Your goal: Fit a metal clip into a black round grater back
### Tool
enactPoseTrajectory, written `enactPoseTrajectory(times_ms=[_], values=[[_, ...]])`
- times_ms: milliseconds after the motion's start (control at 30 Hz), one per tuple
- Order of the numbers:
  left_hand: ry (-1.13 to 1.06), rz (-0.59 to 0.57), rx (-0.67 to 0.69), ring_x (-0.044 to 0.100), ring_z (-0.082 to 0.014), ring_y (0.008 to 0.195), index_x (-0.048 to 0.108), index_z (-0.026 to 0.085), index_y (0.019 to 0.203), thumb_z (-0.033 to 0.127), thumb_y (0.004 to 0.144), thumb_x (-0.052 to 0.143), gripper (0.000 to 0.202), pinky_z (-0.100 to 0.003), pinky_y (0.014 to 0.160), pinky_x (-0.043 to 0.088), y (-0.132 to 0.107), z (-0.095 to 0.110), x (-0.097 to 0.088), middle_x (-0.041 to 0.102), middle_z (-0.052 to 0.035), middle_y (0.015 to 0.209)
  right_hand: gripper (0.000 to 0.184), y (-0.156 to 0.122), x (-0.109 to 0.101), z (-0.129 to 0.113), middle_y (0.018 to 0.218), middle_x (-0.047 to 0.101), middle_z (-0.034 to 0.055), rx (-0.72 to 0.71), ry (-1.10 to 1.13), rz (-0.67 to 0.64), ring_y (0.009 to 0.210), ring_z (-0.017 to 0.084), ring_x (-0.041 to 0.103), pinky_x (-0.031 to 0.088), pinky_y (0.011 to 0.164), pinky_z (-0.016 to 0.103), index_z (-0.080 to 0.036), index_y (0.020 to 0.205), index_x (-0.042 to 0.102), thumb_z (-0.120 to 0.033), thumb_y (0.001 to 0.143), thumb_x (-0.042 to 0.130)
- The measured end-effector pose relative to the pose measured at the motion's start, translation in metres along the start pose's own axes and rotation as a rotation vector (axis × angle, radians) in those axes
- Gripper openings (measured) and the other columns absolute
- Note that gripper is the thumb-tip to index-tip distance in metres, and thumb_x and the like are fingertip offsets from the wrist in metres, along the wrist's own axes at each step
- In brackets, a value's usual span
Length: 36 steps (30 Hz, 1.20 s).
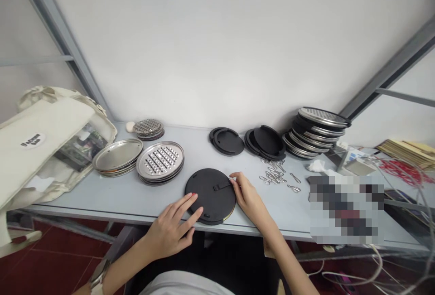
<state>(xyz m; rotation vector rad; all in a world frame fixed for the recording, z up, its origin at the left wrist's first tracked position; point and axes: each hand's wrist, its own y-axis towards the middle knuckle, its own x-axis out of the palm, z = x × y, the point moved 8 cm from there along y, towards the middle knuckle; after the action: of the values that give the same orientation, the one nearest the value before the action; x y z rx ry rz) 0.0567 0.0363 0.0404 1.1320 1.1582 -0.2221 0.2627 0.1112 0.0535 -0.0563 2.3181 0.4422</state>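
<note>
A round black disc [210, 194] with a small tab near its upper right lies flat at the table's front edge, a thin yellow rim showing under its lower right side. My left hand [173, 229] rests at its lower left edge, fingers stretched out, fingertips touching the disc. My right hand [246, 195] is at the disc's right edge, fingers curled against the rim. Neither hand lifts it.
Stacks of perforated metal discs [160, 161] and plain metal plates [117, 155] lie left. Black lids [227, 141], more black lids [267, 142] and a tall mixed stack [316, 132] stand at the back. Loose metal clips [277, 175] lie right. A cream bag [44, 141] sits far left.
</note>
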Motion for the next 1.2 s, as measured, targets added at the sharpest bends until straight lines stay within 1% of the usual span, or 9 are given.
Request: enactPoseTrajectory(times_ms=[100,300,367,467,567,800,1067,1200], values=[[0.007,-0.004,0.002,0.041,-0.0318,0.135,0.048,0.02,0.139,0.013,0.084,0.054,0.056,-0.041,0.098,0.046,0.0,0.0,0.0,0.039,-0.0158,0.149,0.019,0.002,-0.002,-0.002,0.088,0.06,0.0052,-0.01,0.01,0.02,0.082,0.021,0.06,0.045,0.073,0.033,-0.022,0.106,0.046,-0.032,0.103,0.03],[0.02,0.005,0.004,0.043,-0.0318,0.134,0.05,0.02,0.138,0.014,0.083,0.055,0.056,-0.04,0.098,0.046,0.002,0.001,-0.001,0.04,-0.0154,0.148,0.018,0.003,-0.002,-0.005,0.091,0.061,0.0059,-0.055,0.011,0.016,0.088,0.021,0.06,0.046,0.075,0.033,-0.023,0.1,0.048,-0.029,0.102,0.032],[0.023,0.003,0.004,0.043,-0.0314,0.134,0.049,0.02,0.138,0.014,0.083,0.055,0.056,-0.04,0.098,0.046,0.002,0.001,-0.002,0.041,-0.0151,0.148,0.018,0.001,-0.003,-0.004,0.088,0.06,0.0053,-0.046,0.008,0.011,0.085,0.021,0.06,0.046,0.074,0.033,-0.022,0.103,0.049,-0.03,0.102,0.033],[0.024,0.004,0.007,0.042,-0.0309,0.134,0.049,0.021,0.138,0.015,0.083,0.055,0.055,-0.04,0.098,0.046,0.003,0.001,-0.002,0.041,-0.0151,0.148,0.021,-0.002,-0.005,-0.002,0.079,0.056,0.0022,-0.016,0.015,-0.008,0.077,0.02,0.059,0.046,0.071,0.032,-0.021,0.111,0.051,-0.03,0.101,0.035],[0.02,0.002,0.009,0.042,-0.0308,0.134,0.05,0.021,0.137,0.016,0.083,0.056,0.055,-0.04,0.098,0.046,0.003,0.001,-0.001,0.04,-0.0147,0.148,0.023,-0.004,-0.007,-0.001,0.076,0.053,0.0006,0.001,0.033,-0.019,0.073,0.019,0.057,0.046,0.067,0.03,-0.021,0.115,0.052,-0.031,0.099,0.039],[0.003,0.0,0.009,0.041,-0.0305,0.135,0.049,0.02,0.138,0.015,0.085,0.053,0.053,-0.04,0.098,0.046,0.003,0.001,0.0,0.04,-0.0158,0.147,0.025,-0.003,-0.009,0.003,0.076,0.055,0.0001,0.032,0.081,-0.018,0.069,0.017,0.056,0.046,0.066,0.029,-0.02,0.114,0.055,-0.032,0.097,0.042],[0.015,-0.018,0.005,0.042,-0.0304,0.135,0.049,0.021,0.138,0.016,0.084,0.055,0.054,-0.039,0.098,0.046,0.003,0.001,0.001,0.04,-0.0144,0.148,0.028,-0.004,-0.011,0.005,0.074,0.056,-0.0001,0.044,0.127,-0.042,0.067,0.016,0.055,0.045,0.062,0.027,-0.02,0.114,0.057,-0.037,0.098,0.042],[0.014,-0.006,0.007,0.042,-0.0302,0.134,0.05,0.021,0.137,0.016,0.084,0.055,0.053,-0.038,0.097,0.046,0.003,0.001,-0.001,0.041,-0.0143,0.148,0.029,-0.004,-0.011,0.006,0.073,0.056,-0.0009,0.039,0.136,-0.047,0.064,0.015,0.055,0.046,0.063,0.027,-0.02,0.114,0.057,-0.038,0.098,0.042]])
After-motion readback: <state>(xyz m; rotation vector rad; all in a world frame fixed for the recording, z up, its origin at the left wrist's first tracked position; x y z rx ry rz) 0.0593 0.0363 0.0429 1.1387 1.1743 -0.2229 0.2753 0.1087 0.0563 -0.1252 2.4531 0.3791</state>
